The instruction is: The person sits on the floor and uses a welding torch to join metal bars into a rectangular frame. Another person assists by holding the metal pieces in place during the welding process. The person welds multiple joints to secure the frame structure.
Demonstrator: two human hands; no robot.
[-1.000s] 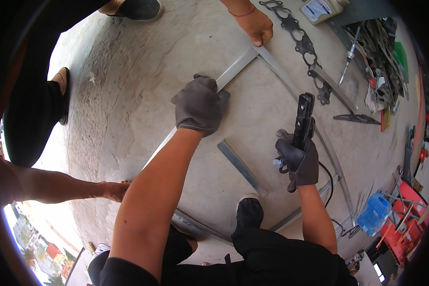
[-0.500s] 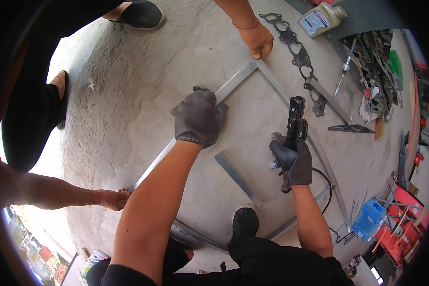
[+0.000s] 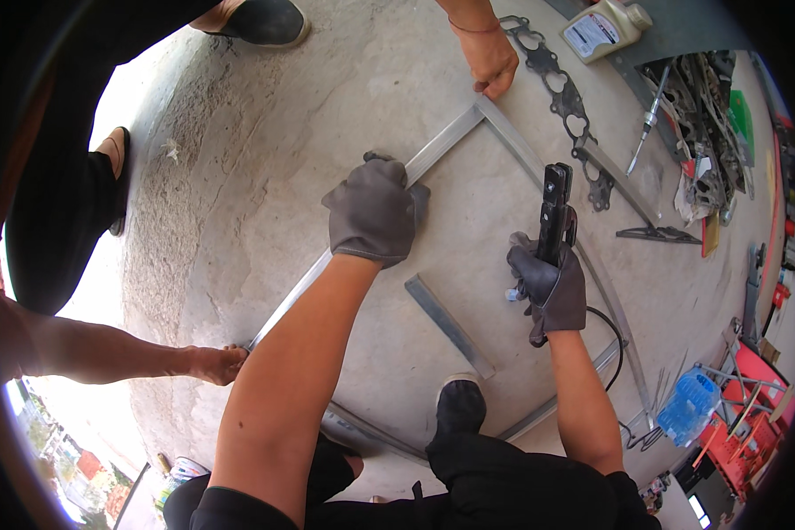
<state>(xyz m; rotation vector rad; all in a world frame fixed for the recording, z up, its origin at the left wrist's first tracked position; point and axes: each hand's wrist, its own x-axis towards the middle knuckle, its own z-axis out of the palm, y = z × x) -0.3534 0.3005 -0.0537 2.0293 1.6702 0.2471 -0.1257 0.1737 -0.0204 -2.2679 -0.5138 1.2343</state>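
My left hand (image 3: 371,216), in a dark grey glove, is closed around a silver square metal tube (image 3: 446,144), one side of a large frame lying on the concrete floor. In my gloved right hand (image 3: 552,291) is a black electrode holder (image 3: 554,208), raised over the frame's right side, with a black cable (image 3: 625,344) trailing from it. Another person's hand (image 3: 493,66) touches the frame's far corner. A second hand (image 3: 219,364), also not mine, pinches the tube's near-left end. Inside the frame lies a short loose metal bar (image 3: 450,325).
Right of the frame are a flat dark gasket (image 3: 556,84), a metal T-shaped piece (image 3: 623,185) and a screwdriver-like tool (image 3: 649,119). Beyond lie a plastic bottle (image 3: 605,31), metal engine parts (image 3: 702,132), a blue plastic container (image 3: 687,408) and red equipment (image 3: 746,442). My shoe (image 3: 459,402) stands inside the frame.
The whole scene has shifted slightly to the right in the picture. Both my hands keep their holds, and the other hands stay at the frame's corner and tube end.
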